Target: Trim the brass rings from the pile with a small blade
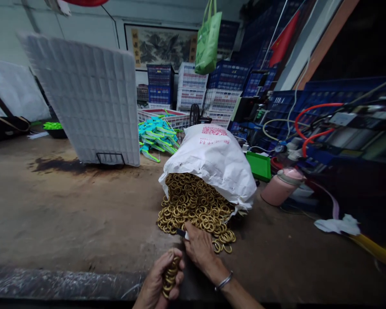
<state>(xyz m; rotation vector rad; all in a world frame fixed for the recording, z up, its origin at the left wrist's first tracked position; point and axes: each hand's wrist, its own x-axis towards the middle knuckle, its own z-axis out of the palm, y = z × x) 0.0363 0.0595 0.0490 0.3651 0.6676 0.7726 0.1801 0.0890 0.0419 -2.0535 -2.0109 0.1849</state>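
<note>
My left hand (162, 277) is closed around several brass-coloured rings (170, 279), bunched in a stack in the palm. Just right of it, my right hand (199, 248) reaches to the front edge of a heap of the same rings (199, 206). A small dark flat piece (181, 232) with a white part sticks out from its curled fingers; its kind is unclear. A metal bracelet circles the right wrist. The heap spills onto the table from the open mouth of a white woven sack (212, 159) lying on its side.
A padded white panel (90, 103) stands upright on the brown table (83, 223). Blue and green plastic pieces (157, 133) are piled behind. Right of the sack are a green tray (259, 166), a pink bottle (281, 186) and red hoses (304, 141). Stacked crates (191, 88) line the back.
</note>
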